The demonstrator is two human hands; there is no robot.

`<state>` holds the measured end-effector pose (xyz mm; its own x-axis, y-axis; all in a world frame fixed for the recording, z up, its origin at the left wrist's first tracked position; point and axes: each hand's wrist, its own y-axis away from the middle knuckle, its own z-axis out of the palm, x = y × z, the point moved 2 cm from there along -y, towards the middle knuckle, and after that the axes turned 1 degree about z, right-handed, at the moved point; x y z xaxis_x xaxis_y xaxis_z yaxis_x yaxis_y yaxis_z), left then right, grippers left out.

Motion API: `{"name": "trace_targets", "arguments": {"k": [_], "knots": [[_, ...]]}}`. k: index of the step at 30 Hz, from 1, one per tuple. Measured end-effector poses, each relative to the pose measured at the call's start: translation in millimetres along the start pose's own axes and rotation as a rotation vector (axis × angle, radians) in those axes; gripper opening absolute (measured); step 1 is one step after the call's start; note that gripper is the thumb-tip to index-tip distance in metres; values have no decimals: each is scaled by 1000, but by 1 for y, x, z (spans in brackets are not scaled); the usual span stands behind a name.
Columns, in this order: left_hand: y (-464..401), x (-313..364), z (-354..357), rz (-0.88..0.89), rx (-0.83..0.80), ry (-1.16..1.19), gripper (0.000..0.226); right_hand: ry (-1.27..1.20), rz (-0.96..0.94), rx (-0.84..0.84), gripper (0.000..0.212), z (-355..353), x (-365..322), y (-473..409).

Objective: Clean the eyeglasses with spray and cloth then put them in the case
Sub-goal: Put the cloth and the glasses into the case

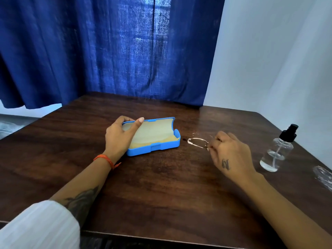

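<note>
A blue eyeglass case [165,147] lies open on the dark wooden table [161,186], its pale lining showing. My left hand [120,137] grips the case's left end, thumb over the raised lid. Thin-rimmed eyeglasses [197,142] lie just right of the case, close to the tabletop. My right hand [231,155] pinches their right part with its fingertips, so that side of the frame is hidden. A clear spray bottle [277,153] with a black nozzle stands upright at the right. No separate cloth is recognisable.
A blue curtain [116,51] hangs behind the table and a white wall [278,60] is on the right. A blurred clear object [323,176] lies at the table's right edge. The near table edge runs just below my forearms.
</note>
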<state>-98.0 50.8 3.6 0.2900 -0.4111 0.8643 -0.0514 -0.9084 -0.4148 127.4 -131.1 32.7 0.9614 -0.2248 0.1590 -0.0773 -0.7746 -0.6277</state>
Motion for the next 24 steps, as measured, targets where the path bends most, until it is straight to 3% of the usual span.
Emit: {"name": "trace_targets", "arguments": {"k": [8, 13, 24], "knots": [[0, -2, 1, -5, -26, 30, 39, -70, -247, 254, 4, -13, -66, -35], [5, 2, 1, 45, -26, 54, 36, -38, -444, 197, 11, 12, -105, -53], [8, 8, 1, 131, -31, 52, 28, -137, -378, 112, 13, 26, -109, -47]]}}
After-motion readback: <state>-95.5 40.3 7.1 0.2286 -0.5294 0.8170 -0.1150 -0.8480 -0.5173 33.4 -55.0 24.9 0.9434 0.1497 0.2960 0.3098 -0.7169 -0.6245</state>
